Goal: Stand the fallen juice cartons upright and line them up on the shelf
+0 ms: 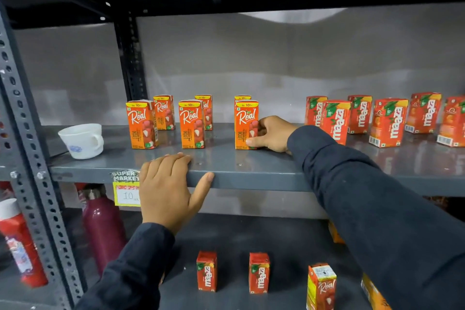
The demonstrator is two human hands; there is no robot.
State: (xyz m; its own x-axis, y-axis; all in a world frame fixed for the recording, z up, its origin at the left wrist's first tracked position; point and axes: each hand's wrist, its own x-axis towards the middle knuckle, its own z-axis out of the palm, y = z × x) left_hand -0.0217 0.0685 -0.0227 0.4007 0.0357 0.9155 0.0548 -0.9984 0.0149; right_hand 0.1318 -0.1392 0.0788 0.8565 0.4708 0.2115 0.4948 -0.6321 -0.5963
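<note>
On the grey shelf (251, 171), several orange Real litchi cartons stand upright in two rows. My right hand (270, 134) grips the front right Real carton (246, 124) from its right side, the carton upright on the shelf. Further left stand a middle front Real carton (191, 124) and a left front Real carton (141, 124), each with another behind. To the right, several red Maaza cartons (388, 122) stand upright. My left hand (168, 189) rests flat on the shelf's front edge, fingers on top, holding no carton.
A white cup (81, 141) sits at the shelf's left end beside the perforated steel post (27, 158). A price tag (125, 192) hangs on the shelf edge. The lower shelf holds two Maaza cartons (206, 270), a Real carton (322, 287), a maroon bottle (103, 229) and a red bottle (17, 241).
</note>
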